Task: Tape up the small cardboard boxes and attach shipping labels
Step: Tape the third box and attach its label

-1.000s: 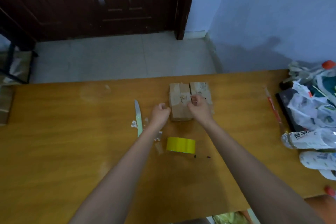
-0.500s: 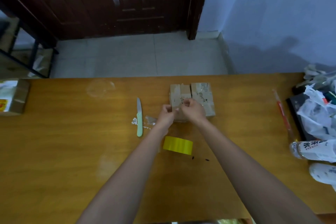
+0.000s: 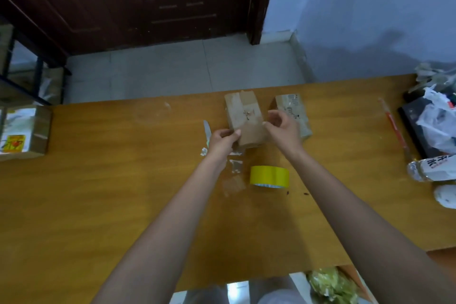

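Nearest, both forearms reach forward over the worktop (image 3: 98,205), with a yellow tape roll (image 3: 269,177) lying between them. Beyond it, the left hand (image 3: 222,140) grips the left edge of a small cardboard box (image 3: 245,121), thumb on its top face. The right hand (image 3: 283,128) hovers at the box's right edge, its fingers (image 3: 275,116) loosely curled; whether they touch the cardboard is hard to tell. A second box (image 3: 294,112) sits apart, just behind that hand.
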A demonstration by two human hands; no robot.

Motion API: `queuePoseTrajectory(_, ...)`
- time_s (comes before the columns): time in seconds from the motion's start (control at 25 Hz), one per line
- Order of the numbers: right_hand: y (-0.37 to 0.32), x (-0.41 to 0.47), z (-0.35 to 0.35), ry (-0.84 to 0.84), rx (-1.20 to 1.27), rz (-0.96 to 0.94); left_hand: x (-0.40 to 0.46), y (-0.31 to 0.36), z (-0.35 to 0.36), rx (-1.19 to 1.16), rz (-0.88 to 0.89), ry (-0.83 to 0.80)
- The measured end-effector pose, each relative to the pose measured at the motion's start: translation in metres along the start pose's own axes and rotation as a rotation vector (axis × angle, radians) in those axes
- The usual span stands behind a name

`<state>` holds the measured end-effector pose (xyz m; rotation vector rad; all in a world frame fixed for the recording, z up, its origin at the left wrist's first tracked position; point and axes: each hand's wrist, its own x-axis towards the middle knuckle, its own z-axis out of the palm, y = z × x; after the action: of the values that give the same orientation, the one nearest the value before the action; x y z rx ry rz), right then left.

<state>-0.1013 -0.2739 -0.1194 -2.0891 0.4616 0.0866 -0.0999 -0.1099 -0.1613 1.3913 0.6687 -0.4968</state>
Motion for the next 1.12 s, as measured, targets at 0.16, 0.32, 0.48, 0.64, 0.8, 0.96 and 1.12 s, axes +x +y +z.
queuePoseTrajectory(0.16,-0.021,-0.053,0.039,-0.118,0.17,0.027,-0.033,-0.006,-0.098,-0.064,-0.004,-0.1)
queuePoseTrajectory(0.32,-0.026,-0.108,0.096,-0.319,0.201,0.026,-0.055,-0.037,-0.174,-0.018,-0.07,-0.066)
queuePoseTrajectory(0.48,-0.01,-0.117,0.094,-0.272,-0.229,-0.19,-0.066,-0.075,-0.197,0.041,-0.147,-0.03)
queuePoseTrajectory(0.64,0.017,-0.097,0.039,-0.048,-0.509,-0.32,-0.079,-0.1,-0.187,0.154,-0.182,-0.045)
queuePoseTrajectory(0.8,0.045,-0.082,0.006,-0.118,-0.6,-0.165,-0.091,-0.11,-0.163,0.216,-0.178,-0.043)
queuePoseTrajectory(0.96,0.045,-0.073,0.009,-0.227,-0.742,-0.065,-0.099,-0.115,-0.152,0.3,-0.167,-0.003)
queuePoseTrajectory(1.12,0.042,-0.072,0.0,-0.216,-0.685,-0.04,-0.107,-0.122,-0.142,0.32,-0.177,0.076)
